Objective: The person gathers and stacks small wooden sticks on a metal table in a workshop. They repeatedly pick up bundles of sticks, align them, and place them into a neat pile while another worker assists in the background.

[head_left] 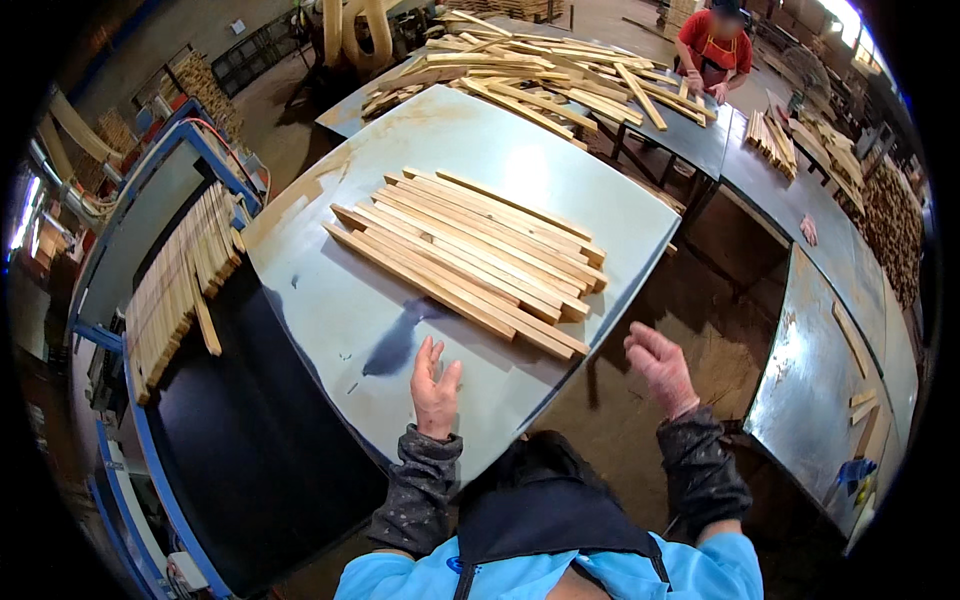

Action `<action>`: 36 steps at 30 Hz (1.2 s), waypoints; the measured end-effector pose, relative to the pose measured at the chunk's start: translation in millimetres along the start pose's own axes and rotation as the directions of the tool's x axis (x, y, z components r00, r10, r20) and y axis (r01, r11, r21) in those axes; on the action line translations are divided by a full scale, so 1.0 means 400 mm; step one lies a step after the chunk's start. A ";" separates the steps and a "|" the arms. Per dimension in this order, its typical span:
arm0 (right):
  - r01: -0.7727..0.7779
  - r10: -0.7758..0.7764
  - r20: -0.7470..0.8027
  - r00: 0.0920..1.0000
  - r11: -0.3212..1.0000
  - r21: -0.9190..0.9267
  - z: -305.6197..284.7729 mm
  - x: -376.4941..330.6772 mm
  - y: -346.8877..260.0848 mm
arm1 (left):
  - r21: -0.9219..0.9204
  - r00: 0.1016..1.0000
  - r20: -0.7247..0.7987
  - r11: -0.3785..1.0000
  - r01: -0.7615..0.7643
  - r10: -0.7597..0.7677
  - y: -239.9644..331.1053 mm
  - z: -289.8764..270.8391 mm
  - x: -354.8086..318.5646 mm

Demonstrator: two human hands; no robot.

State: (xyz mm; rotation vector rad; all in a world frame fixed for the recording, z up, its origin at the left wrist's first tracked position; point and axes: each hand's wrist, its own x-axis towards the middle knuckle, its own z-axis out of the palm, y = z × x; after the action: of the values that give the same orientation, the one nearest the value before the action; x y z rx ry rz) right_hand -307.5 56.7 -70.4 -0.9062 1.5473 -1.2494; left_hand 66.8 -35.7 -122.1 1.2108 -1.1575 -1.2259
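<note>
While neither hand grips anything visible, the head view shows a batch of wooden sticks (470, 262) lying side by side on the pale table (545, 150), from mid-table to near its right edge. Ends are uneven on both sides.

Left hand (434, 392): over the table's near corner, fingers spread, empty, just short of the batch; contact with the tabletop cannot be told. Right hand (664, 374): past the right edge, above the floor, fingers loosely bent, nothing seen in them.

Surroundings: a row of sticks (180, 295) lies along the black belt (265, 430), off the table's left edge. A loose pile (520, 75) covers the table behind the far edge; a co-worker (715, 50) stands there.

Judgement: step in hand is handling the batch by its ends, between grips. Any next hold would call for the right hand coming inward over the edge, palms facing, pressing the ends level.
</note>
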 end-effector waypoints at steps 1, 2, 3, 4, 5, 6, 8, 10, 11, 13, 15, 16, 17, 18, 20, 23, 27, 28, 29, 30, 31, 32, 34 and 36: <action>0.028 -0.026 0.044 0.999 0.998 -0.048 -0.001 0.060 -0.039 | 0.039 1.000 -0.015 0.999 -0.015 0.015 -0.007 0.008 0.013; 0.081 -0.075 0.059 0.995 0.991 -0.102 0.004 0.130 -0.068 | 0.044 1.000 -0.019 0.999 -0.019 0.020 -0.007 0.020 0.027; 0.127 -0.117 0.074 0.990 0.980 -0.154 0.014 0.195 -0.097 | 0.051 1.000 -0.020 0.999 -0.017 0.018 0.002 0.032 0.038; 0.150 -0.130 0.095 0.987 0.958 -0.245 0.031 0.262 -0.133 | 0.062 0.999 -0.027 0.998 -0.015 0.017 0.004 0.039 0.044; 0.176 -0.145 0.115 0.983 0.927 -0.332 0.049 0.329 -0.166 | 0.086 0.999 -0.030 0.996 -0.019 0.022 -0.007 0.049 0.055; 0.201 -0.156 0.136 0.978 0.865 -0.460 0.071 0.397 -0.190 | 0.117 0.999 -0.038 0.993 -0.027 0.032 -0.018 0.057 0.067; 0.244 -0.156 0.192 0.969 0.734 -0.634 0.129 0.537 -0.216 | 0.192 0.997 -0.061 0.981 -0.035 0.047 -0.023 0.065 0.093; 0.274 -0.125 0.250 0.960 0.601 -0.751 0.185 0.658 -0.232 | 0.257 0.995 -0.089 0.966 -0.017 0.041 -0.009 0.087 0.110; 0.248 -0.069 0.271 0.960 0.657 -0.712 0.215 0.718 -0.222 | 0.303 0.994 -0.106 0.953 0.017 0.016 0.008 0.101 0.121; 0.177 0.044 0.321 0.946 0.760 -0.625 0.298 0.779 -0.233 | 0.400 0.989 -0.144 0.912 0.090 -0.034 0.051 0.123 0.142; 0.351 0.036 0.414 0.910 0.464 -0.813 0.373 0.788 -0.242 | 0.425 0.986 -0.165 0.904 0.038 0.036 0.034 0.140 0.169; 0.358 0.084 0.461 0.883 0.515 -0.779 0.396 0.786 -0.239 | 0.429 0.981 -0.191 0.901 0.064 0.022 0.046 0.141 0.177; 0.355 0.129 0.504 0.854 0.563 -0.746 0.408 0.776 -0.244 | 0.432 0.977 -0.212 0.897 0.087 0.007 0.051 0.141 0.176; 0.356 0.155 0.538 0.828 0.595 -0.720 0.432 0.739 -0.246 | 0.483 0.958 -0.275 0.873 0.064 0.082 0.017 0.127 0.168; 0.339 0.202 0.588 0.783 0.654 -0.676 0.462 0.649 -0.277 | 0.430 0.921 -0.373 0.901 0.065 0.111 -0.047 0.065 0.160; 0.338 0.150 0.605 0.782 0.713 -0.614 0.481 0.606 -0.214 | 0.419 0.924 -0.374 0.903 0.092 0.080 0.024 0.006 0.141; 0.233 0.139 0.592 0.794 0.830 -0.507 0.470 0.583 -0.190 | 0.366 0.957 -0.285 0.928 0.064 0.047 0.008 -0.022 0.137; 0.187 0.265 0.556 0.788 0.757 -0.626 0.477 0.571 -0.229 | 0.286 0.962 -0.269 0.957 0.040 0.040 -0.006 -0.036 0.133; 0.325 0.179 0.598 0.781 0.702 -0.634 0.485 0.591 -0.179 | 0.235 0.966 -0.252 0.972 -0.002 0.063 -0.056 -0.073 0.124; 0.359 0.101 0.619 0.779 0.738 -0.572 0.480 0.586 -0.169 | 0.366 0.962 -0.265 0.930 0.036 0.068 -0.071 -0.094 0.113; 0.357 0.107 0.624 0.774 0.740 -0.570 0.472 0.588 -0.156 | 0.416 0.963 -0.266 0.906 0.080 0.037 -0.053 -0.100 0.111; 0.299 0.089 0.638 0.765 0.828 -0.474 0.449 0.575 -0.153 | 0.185 0.952 -0.304 0.977 0.108 -0.048 -0.058 -0.107 0.111; 0.349 0.043 0.676 0.735 0.832 -0.432 0.420 0.603 -0.079 | 0.023 0.969 -0.246 0.999 0.021 -0.015 -0.085 -0.176 0.147; 0.220 0.042 0.645 0.763 0.921 -0.321 0.401 0.559 -0.078 | 0.942 0.973 0.086 0.301 -0.150 0.215 -0.164 -0.381 0.200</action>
State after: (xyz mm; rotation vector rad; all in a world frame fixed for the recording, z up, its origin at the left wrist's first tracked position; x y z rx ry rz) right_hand -223.5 -206.0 -95.3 -1.4976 1.1894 -0.5758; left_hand 218.3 -111.0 -194.8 1.8551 -2.0387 -0.1686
